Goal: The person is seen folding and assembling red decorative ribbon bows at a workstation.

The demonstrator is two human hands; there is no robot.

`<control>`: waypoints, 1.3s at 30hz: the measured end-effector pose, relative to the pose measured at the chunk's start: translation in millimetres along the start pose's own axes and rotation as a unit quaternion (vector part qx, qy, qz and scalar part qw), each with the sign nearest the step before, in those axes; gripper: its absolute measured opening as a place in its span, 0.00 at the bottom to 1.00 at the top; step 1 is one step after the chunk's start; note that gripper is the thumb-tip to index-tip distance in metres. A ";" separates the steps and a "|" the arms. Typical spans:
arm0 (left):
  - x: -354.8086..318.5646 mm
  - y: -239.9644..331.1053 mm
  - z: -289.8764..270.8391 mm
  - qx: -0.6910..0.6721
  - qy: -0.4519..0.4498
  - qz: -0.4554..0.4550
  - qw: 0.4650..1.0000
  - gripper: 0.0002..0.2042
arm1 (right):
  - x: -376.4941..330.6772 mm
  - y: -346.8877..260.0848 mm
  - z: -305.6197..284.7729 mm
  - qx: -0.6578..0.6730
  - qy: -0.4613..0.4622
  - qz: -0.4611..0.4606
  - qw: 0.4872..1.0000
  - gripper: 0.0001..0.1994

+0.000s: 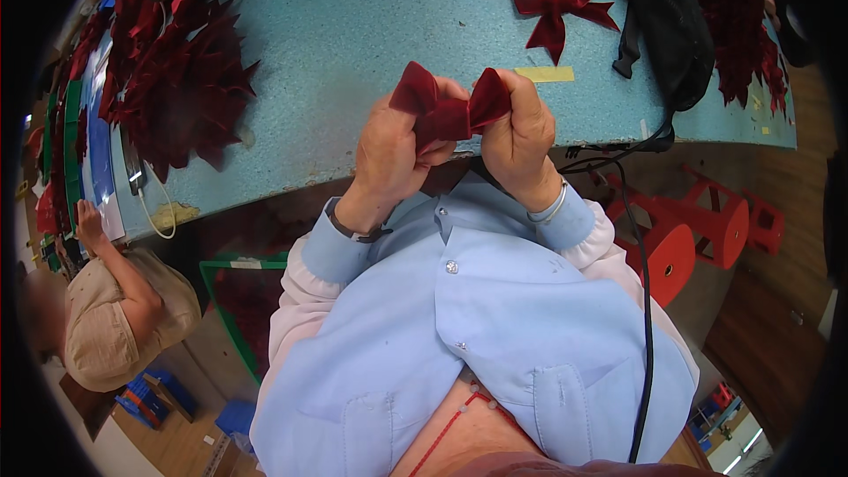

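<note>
A dark red velvet bow (444, 121) is held up between my two hands, just above the near edge of the table. My left hand (386, 152) is closed on its left side, fingers behind the loop. On the other side, my right hand (523, 135) pinches the right loop between thumb and fingers. A band wraps the bow's middle; parts of the fingers are hidden behind the velvet. Farther off to the right lies a finished-looking red bow (555, 11) with tails, near a strip of yellow tape (545, 74).
The blue-topped table (318, 62) carries a big heap of red velvet pieces (181, 79) at left and another heap (729, 26) at right. A black waist bag (664, 26) with a cable lies at right. Red stools (667, 252) stand below; a co-worker (132, 314) sits at left.
</note>
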State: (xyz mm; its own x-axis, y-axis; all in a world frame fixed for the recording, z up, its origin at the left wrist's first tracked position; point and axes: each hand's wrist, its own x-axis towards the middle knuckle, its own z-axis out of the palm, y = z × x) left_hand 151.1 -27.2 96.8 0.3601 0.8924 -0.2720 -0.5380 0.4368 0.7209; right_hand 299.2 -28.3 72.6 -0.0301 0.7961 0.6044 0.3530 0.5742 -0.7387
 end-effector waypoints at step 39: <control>-4.6 -6.5 -2.4 -0.005 0.017 -0.011 1.000 0.15 | -1.1 -17.2 3.1 0.084 0.020 0.183 0.979 0.05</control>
State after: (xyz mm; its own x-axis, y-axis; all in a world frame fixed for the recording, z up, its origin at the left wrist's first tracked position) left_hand 151.1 -33.8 91.9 0.3461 0.8859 -0.3089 -0.5377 0.4571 0.7085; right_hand 290.3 -38.5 83.7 0.1081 0.9483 0.2985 0.1743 0.2775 -0.9448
